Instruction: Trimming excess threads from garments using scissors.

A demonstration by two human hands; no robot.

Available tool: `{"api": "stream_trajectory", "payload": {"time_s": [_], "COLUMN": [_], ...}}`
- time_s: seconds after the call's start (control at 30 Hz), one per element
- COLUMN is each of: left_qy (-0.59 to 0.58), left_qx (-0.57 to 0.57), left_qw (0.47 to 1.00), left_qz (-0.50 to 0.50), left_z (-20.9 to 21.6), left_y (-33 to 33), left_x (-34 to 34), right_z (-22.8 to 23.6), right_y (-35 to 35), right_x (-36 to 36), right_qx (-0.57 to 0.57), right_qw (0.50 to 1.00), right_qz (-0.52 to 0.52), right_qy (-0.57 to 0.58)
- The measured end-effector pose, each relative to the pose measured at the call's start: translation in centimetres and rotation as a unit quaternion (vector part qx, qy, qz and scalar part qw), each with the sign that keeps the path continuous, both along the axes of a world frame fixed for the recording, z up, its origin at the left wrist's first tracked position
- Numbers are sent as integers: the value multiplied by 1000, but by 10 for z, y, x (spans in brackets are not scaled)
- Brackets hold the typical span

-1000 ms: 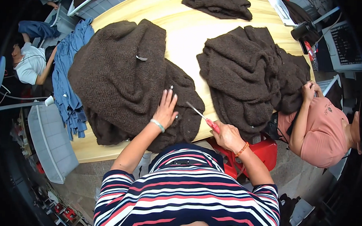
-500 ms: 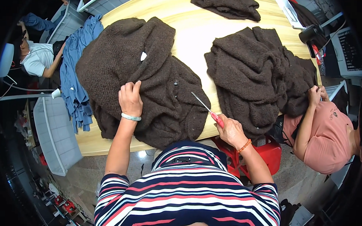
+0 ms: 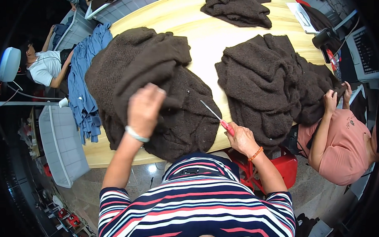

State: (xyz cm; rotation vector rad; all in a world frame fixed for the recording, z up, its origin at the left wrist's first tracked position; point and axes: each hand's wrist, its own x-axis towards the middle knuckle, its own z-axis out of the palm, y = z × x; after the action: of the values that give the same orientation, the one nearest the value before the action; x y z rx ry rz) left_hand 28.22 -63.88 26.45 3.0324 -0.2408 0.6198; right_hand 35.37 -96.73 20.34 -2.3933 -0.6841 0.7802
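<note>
A dark brown fuzzy knitted garment (image 3: 157,75) lies spread on the pale wooden table (image 3: 209,35) in front of me. My left hand (image 3: 144,106) is raised over its near part and grips a fold of the knit. My right hand (image 3: 241,139) rests at the table's near edge, shut on a thin metal tool with a red handle (image 3: 216,117); the tool's tip points up-left toward the garment's right edge.
A second brown knit pile (image 3: 266,79) lies to the right, handled by a person in a pink top (image 3: 343,144). A third brown piece (image 3: 237,9) lies at the far edge. Blue garments (image 3: 84,81) hang off the table's left side, near a white crate (image 3: 59,147). A red stool (image 3: 281,165) stands below.
My left hand has moved from the garment's left edge toward the middle and lifted a fold of the knit. The right hand with the tool has stayed nearly still.
</note>
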Motion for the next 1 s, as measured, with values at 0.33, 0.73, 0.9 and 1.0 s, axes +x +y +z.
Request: {"api": "stream_trajectory", "payload": {"time_s": [0.33, 0.73, 0.9, 1.0], "left_qy": [233, 130, 121, 95], "left_qx": [-91, -427, -378, -426], "left_qw": [941, 895, 917, 897], "left_qz": [230, -3, -46, -64], "left_z": [-232, -182, -211, -227], "left_y": [-8, -59, -63, -57], "left_x": [41, 66, 66, 70], "right_z": [8, 37, 25, 34], "right_y": [-1, -12, -13, 2], "right_x": [3, 3, 5, 14], "right_qx": [-7, -43, -89, -63], "right_qw": [1000, 998, 993, 995], "right_qz": [-1, 5, 73, 69], "right_qy": [-20, -36, -39, -23]}}
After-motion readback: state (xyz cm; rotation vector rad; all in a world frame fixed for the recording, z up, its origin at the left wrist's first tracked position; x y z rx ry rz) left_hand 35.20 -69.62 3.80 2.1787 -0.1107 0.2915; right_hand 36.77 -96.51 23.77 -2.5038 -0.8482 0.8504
